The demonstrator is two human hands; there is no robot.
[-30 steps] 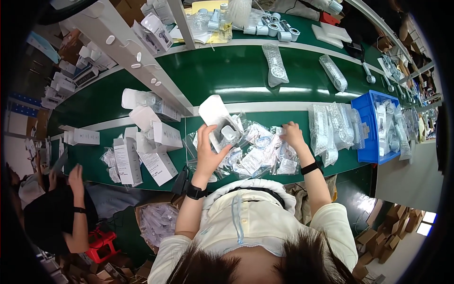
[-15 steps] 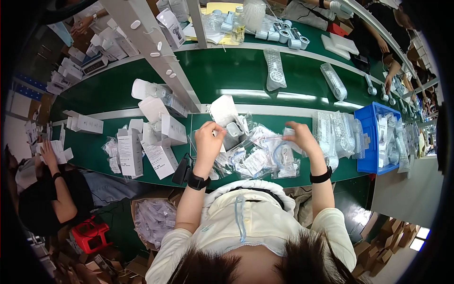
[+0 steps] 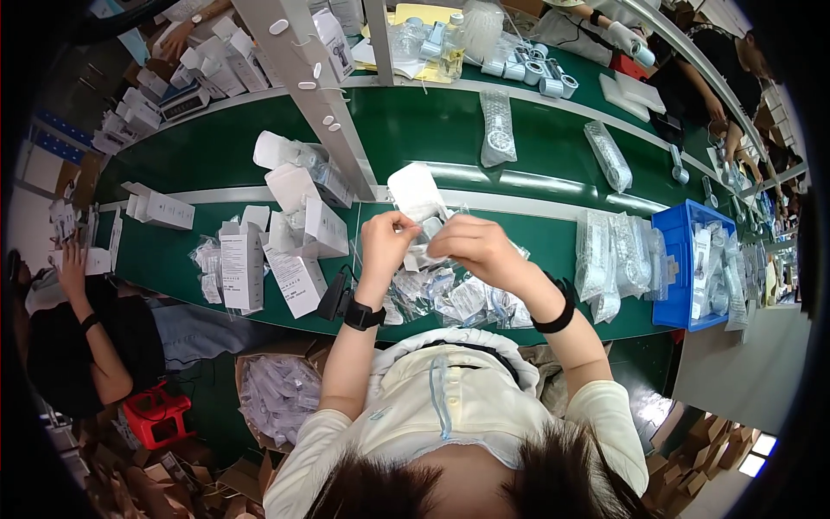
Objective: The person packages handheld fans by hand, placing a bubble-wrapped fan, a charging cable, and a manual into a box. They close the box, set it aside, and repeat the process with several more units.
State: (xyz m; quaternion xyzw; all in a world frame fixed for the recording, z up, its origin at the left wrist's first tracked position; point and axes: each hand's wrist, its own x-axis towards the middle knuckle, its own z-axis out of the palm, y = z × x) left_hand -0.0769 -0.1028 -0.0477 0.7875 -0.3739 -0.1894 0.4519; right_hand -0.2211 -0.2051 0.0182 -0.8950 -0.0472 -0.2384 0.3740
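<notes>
A white carton with its flap raised stands in front of me, bubble wrap or clear plastic showing at its mouth. At its left edge, my left hand is closed in a pinch on the carton. My right hand is over the carton's right side, fingers curled together; what they hold, if anything, is hidden. Beneath and in front of both hands lies a pile of small clear plastic bags with white papers and parts in them. A black strap circles each of my wrists.
To the left stand several white cartons, some with flaps up. Bubble-wrapped items lie at right beside a blue bin. A metal post rises behind. Wrapped pieces lie on the green strip beyond. Co-workers sit left and far right.
My right hand has moved left from over the bag pile to the carton, its fingers now curled in. The left hand stays at the carton's edge. The whole view has shifted slightly.
</notes>
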